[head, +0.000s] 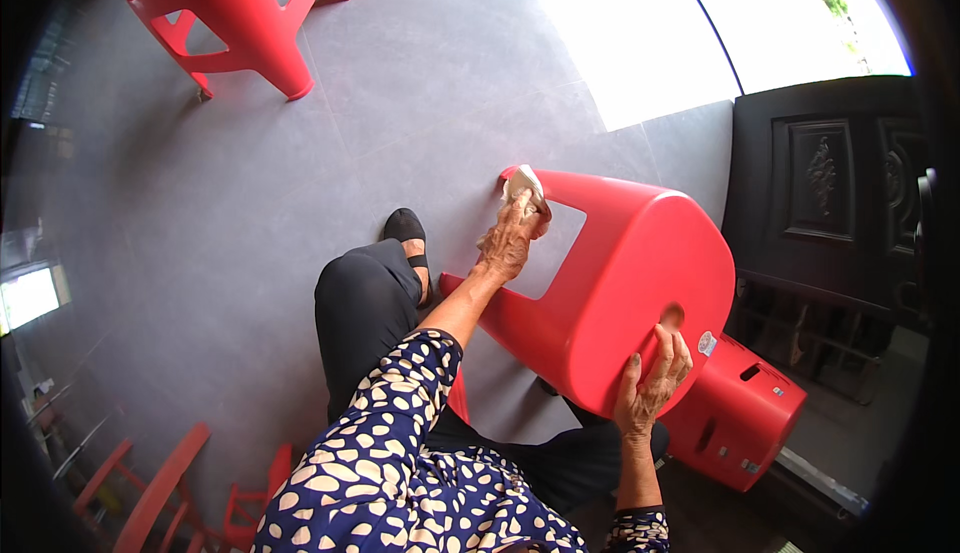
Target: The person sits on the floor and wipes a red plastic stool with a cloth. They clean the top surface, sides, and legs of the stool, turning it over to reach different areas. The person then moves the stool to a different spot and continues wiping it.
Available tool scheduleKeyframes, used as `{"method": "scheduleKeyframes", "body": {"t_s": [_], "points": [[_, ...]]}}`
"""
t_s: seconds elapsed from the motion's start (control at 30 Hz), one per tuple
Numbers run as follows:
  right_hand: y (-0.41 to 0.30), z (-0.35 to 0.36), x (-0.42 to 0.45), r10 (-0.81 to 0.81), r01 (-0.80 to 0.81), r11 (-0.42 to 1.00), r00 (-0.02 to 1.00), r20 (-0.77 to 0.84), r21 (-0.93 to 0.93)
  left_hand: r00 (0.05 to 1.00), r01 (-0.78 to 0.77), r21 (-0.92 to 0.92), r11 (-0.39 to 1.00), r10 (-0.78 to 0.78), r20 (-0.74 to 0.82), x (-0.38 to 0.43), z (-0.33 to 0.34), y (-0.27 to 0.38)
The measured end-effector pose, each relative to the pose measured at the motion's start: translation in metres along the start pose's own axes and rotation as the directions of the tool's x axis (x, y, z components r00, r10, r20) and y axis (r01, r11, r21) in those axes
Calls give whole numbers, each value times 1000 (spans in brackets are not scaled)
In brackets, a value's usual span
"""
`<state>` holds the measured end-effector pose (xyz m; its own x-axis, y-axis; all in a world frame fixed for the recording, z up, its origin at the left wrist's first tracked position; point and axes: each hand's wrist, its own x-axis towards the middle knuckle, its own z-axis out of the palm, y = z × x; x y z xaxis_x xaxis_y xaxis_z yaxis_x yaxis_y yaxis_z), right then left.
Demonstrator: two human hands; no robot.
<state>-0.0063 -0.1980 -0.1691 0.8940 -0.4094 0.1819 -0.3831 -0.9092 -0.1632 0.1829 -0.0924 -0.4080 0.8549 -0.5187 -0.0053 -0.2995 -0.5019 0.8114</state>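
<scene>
A red plastic stool (660, 253) is tipped over before me, its seat turned to the right and its legs to the left. My left hand (511, 234) presses a pale, crumpled cloth (525, 180) against one leg, beside the opening in the stool's side. On the seat, my right hand (654, 384) lies with fingers spread, fingertips at the edge of the round centre hole (673, 316). A small sticker (706, 343) is on the seat near those fingers.
Another red plastic stool (232, 20) stands at upper left on the grey tiled floor (247, 200). More red plastic (750, 410) with slots lies beyond my right hand. A dark panelled door (817, 178) stands at right, and red chairs (161, 489) at lower left.
</scene>
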Motion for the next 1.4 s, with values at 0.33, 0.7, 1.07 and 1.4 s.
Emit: {"method": "scheduleKeyframes", "body": {"t_s": [0.33,0.7,1.07,1.4], "points": [[5,4,0,-23,23,1000,999,-36,15,959,262,-655,709,-269,93,-52,-7,-26],[-2,1,2,-27,27,999,1000,1,25,766,564,-511,648,-642,31,-104,42,-79],[-2,0,3,-9,12,999,997,73,-38,904,286,-790,542,-426,35,-12,9,-35],[2,-3,6,-11,23,994,994,110,-109,908,419,-60,906,-419,8,-54,18,-51]]}}
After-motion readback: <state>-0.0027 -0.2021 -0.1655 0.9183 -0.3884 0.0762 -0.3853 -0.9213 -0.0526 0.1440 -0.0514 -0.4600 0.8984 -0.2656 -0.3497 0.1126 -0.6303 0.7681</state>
